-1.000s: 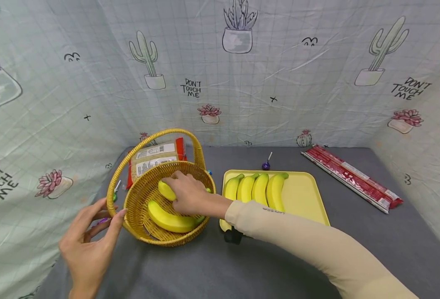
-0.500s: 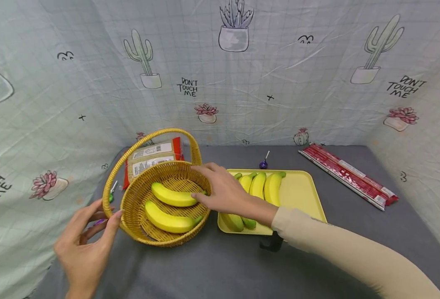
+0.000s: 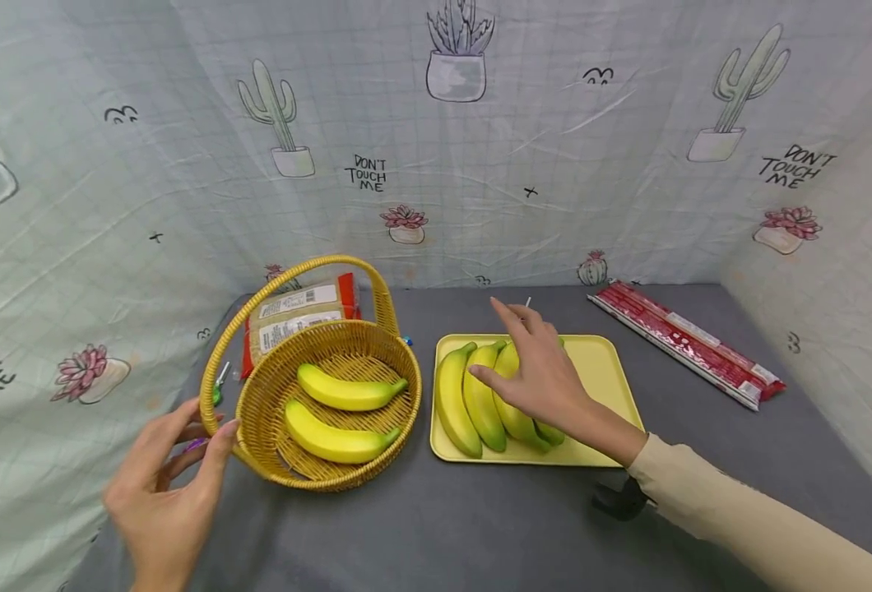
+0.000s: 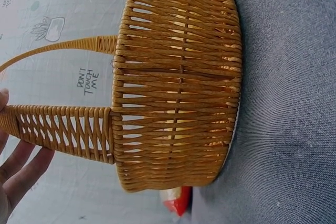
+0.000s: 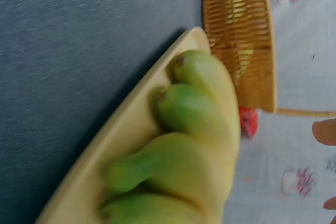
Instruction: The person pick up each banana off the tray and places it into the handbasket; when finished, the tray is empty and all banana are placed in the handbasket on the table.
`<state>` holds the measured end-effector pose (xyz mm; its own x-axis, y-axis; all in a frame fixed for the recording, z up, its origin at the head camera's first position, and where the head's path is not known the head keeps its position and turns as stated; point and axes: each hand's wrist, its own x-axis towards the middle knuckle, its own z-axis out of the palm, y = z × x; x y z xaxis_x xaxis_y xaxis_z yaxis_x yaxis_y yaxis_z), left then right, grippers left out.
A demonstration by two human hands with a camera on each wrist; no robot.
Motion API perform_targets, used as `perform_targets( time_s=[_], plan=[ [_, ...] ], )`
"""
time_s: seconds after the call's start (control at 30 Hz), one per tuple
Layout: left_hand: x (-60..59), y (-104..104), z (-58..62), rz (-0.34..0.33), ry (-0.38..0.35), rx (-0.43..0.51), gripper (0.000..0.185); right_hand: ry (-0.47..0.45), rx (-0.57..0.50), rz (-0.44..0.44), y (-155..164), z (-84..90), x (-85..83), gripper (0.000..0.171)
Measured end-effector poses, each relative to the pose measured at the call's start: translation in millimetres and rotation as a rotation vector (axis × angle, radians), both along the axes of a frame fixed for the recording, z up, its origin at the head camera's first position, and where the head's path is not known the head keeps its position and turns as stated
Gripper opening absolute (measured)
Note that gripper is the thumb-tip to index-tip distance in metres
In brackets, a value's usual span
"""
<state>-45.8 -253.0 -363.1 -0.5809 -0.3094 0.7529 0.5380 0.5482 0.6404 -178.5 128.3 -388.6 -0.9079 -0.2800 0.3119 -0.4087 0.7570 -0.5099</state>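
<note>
My left hand [image 3: 171, 493] grips the handle of a yellow wicker basket [image 3: 332, 485] near its left base; the left wrist view shows fingers around the woven handle [image 4: 63, 127]. Two bananas lie inside, an upper banana [image 3: 347, 389] and a lower banana [image 3: 336, 436]. Over the yellow tray [image 3: 609, 370] my right hand [image 3: 547, 374] hovers with spread fingers, holding nothing. Beneath and beside it several bananas lie side by side, the leftmost banana [image 3: 454, 403] in plain sight and others partly covered by the hand. Their green ends show in the right wrist view, with one nearby banana [image 5: 189, 156] blurred.
Behind the basket lies a red-edged bag of grain [image 3: 299, 316]. A long red packet [image 3: 688, 345] rests at the back right. A green lollipop [image 3: 217, 395] sits left of the basket, and another lollipop's stick [image 3: 528, 302] shows behind my right hand.
My right hand has let go of a banana in the basket and moved right, over the tray. The left hand stays on the basket handle.
</note>
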Motion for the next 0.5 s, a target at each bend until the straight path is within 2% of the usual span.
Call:
perform_targets(
  time_s=[0.23,0.5],
  plan=[
    [-3.1,-2.4,-1.2,-0.030,0.038,0.005,0.038,0.023,0.050,-0.111,26.2,-24.2,-3.0,0.104],
    [-1.6,-3.0,-2.8,-0.012,0.024,-0.004,0.038,-0.051,0.059,-0.157,42.7,-49.9,-3.6,0.108]
  ],
)
